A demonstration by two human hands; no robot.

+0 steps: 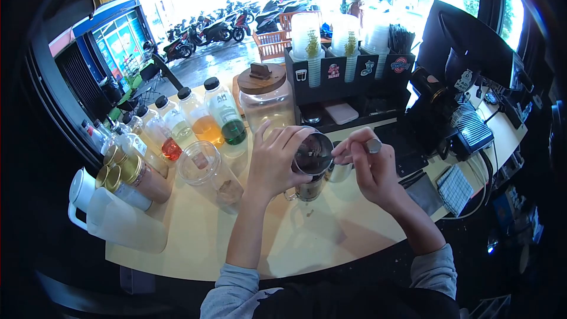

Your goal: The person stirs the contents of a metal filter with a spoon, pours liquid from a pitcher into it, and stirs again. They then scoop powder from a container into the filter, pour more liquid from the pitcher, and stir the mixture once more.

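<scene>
My left hand [274, 162] is wrapped round the side of a round container [313, 152] with dark contents, tilted over a glass mug [309, 190]. My right hand [371, 162] pinches a thin metal utensil [372, 145], whose far end reaches to the container's rim. Beside my left wrist stands a clear plastic cup [201, 171] with something brown low inside. A large glass jar [269, 103] with a wooden lid is just beyond my left hand. A metal vessel behind the mug is partly hidden by my hands.
Bottles with coloured liquids [207, 124] line the left side, near gold-lidded jars [139, 171] and a white pitcher [127, 218]. Stacked cups stand in a black holder [354, 74] at the back. On the right are a grinder, a monitor [472, 44] and a folded cloth [455, 190].
</scene>
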